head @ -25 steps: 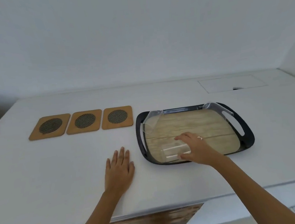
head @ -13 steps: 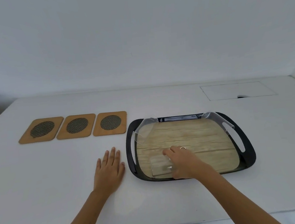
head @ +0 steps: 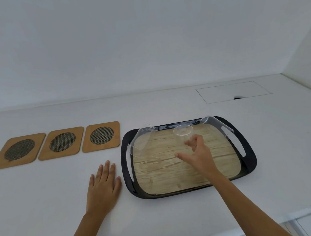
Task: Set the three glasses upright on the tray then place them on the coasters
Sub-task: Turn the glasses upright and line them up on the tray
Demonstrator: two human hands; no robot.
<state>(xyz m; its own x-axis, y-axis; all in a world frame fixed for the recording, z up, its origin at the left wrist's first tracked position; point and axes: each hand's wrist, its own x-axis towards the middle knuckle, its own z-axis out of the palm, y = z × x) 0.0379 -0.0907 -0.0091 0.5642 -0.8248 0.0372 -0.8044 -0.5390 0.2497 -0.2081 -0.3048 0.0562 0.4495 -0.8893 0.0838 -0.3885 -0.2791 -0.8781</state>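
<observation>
A black tray with a wood-look floor lies on the white counter. One clear glass stands upright near the tray's back middle. My right hand is just in front and to the right of it, fingers spread, fingertips at its lower side. Two more clear glasses lie on their sides, one in the back left corner and one in the back right corner. Three brown coasters sit in a row left of the tray. My left hand rests flat on the counter.
A rectangular hatch with a small notch is set in the counter behind the tray on the right. White walls close off the back and the right side. The counter's front edge runs close below my arms.
My right hand took the glass lying at the tray's front, carried it toward the back middle and stood it upright; its fingers have spread. My left hand stayed flat.
</observation>
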